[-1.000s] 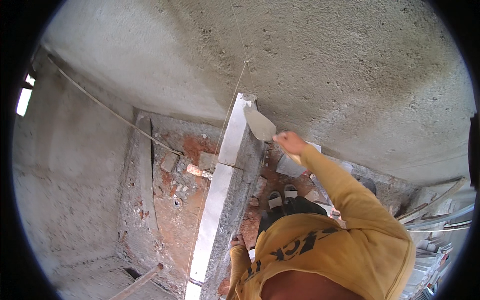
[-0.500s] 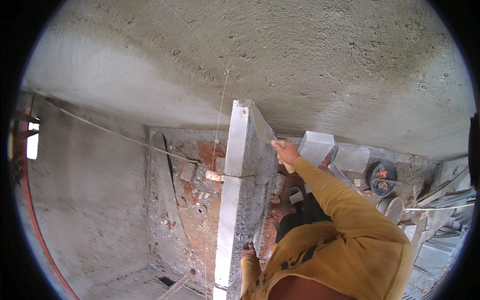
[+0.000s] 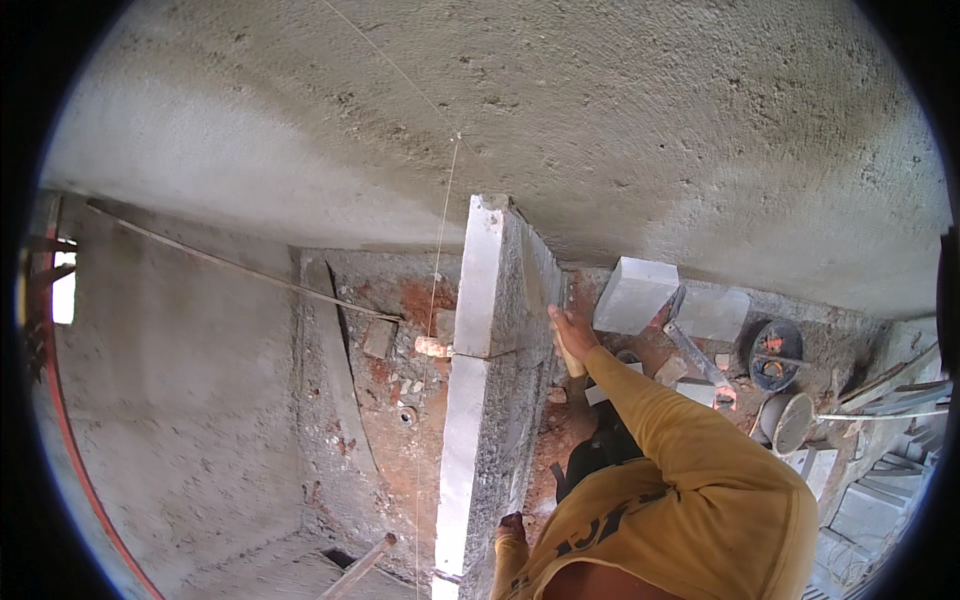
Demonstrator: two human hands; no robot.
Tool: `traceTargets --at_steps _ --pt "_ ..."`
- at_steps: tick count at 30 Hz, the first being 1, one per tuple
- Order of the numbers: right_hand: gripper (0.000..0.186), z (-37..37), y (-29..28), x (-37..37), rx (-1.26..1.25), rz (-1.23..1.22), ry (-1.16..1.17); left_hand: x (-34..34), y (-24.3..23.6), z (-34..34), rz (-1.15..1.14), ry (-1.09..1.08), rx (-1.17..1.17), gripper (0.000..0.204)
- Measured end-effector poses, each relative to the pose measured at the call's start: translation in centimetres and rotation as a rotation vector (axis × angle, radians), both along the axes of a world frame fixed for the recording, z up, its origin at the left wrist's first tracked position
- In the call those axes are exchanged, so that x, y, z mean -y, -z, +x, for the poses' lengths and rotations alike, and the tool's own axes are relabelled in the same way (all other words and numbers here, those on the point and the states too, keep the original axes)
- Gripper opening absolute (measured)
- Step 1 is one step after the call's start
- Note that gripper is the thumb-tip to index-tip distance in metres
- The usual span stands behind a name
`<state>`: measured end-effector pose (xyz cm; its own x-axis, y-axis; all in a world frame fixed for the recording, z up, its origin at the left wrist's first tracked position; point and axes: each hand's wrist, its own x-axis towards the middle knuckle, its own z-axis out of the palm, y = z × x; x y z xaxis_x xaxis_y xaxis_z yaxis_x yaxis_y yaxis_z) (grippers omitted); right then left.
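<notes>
“Trowel [image 3: 531, 268], I'm noticing; where is it sitting?”

“It is lying along the right face of the block wall [image 3: 462, 430], and the right hand [image 3: 572, 332] is wrapping its fingers round the wooden handle [image 3: 570, 360].”

“And the left hand [image 3: 511, 524]?”

“That one is hanging low, just beside the same wall; its fingers are showing too dimly for me to tell.”
</notes>
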<state>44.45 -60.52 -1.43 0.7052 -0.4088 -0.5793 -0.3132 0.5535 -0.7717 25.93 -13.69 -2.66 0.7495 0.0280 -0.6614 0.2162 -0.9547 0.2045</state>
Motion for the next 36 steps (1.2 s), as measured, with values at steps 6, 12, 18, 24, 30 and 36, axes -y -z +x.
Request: traceTargets --at_steps 6,12,18,24,30,36 --pt "0.052 3.6 -1.6 0.8 -0.062 0.128 0.027 2.0 1.2 1.8 -0.095 -0.244 0.051 0.038" --pt "0.054 -3.6 -1.4 1.0 -0.198 -0.105 -0.254 4.3 2.4 3.6 -0.201 -0.310 0.168 0.037" --pt "0.051 -1.9 -9.1 5.8 -0.195 -1.030 -0.552 3.6 6.0 2.4 -0.258 -0.183 0.099 0.039" --pt "0.045 -1.4 -15.4 9.5 -0.302 -1.242 -0.795 2.3 11.3 1.1 -0.113 -0.098 -0.112 0.046" --pt "0.045 2.9 -14.8 9.8 -0.144 -1.270 -0.737 2.3 12.2 1.6 -0.114 0.098 -0.052 0.050" --pt "0.044 6.8 -13.0 11.4 -0.348 -1.299 -0.722 2.9 11.6 2.1 -0.428 -0.414 0.005 0.050"
